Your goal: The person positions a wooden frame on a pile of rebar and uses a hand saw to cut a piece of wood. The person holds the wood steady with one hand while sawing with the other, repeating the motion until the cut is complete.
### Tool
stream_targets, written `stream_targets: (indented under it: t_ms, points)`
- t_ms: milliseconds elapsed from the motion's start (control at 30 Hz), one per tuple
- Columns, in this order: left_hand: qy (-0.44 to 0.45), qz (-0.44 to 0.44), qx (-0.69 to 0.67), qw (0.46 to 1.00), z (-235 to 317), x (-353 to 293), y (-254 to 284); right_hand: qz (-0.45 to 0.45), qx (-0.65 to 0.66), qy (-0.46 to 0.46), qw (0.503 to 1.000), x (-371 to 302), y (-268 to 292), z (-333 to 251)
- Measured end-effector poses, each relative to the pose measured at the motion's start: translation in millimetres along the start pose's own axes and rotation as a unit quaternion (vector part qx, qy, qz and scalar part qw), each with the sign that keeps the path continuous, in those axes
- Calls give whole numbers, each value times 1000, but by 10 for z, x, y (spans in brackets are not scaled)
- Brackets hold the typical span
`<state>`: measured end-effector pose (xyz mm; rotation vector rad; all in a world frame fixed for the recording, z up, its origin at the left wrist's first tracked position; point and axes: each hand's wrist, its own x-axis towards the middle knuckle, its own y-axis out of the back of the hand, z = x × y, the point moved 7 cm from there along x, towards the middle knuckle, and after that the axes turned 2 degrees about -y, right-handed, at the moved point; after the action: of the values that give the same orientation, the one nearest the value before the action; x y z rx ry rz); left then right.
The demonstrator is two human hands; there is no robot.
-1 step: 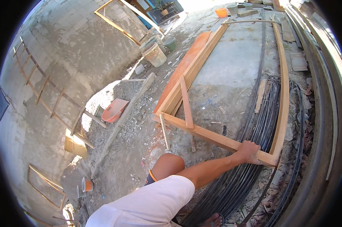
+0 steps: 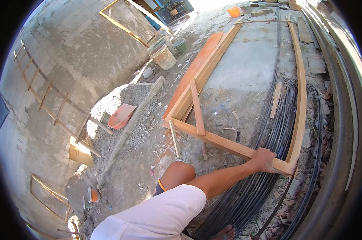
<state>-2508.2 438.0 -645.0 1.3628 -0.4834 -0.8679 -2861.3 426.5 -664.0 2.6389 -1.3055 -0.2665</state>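
Left hand (image 2: 263, 160) grasps the frame (image 2: 225, 144) near a corner (image 2: 288, 169), fingers curled over it — cables (image 2: 239, 204) beneath the frame.

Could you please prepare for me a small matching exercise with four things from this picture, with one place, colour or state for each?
1. left hand
2. tub
3. ladder
4. bundle

A. by the wall
B. black
C. reddish
D. gripping the wooden frame

Pairs: 1-D, 2-C, 3-A, 4-B
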Motion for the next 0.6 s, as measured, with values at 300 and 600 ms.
stream_targets:
  t_ms: [300, 600]
  points:
    - [-11, 11, -3, 1000, -46, 10, -116, 15, 41, -38, 998, 651, -321, -93]
    - [6, -33, 0, 999, -36, 19, -40, 21, -21, 9, 1000, 25, 113, 159]
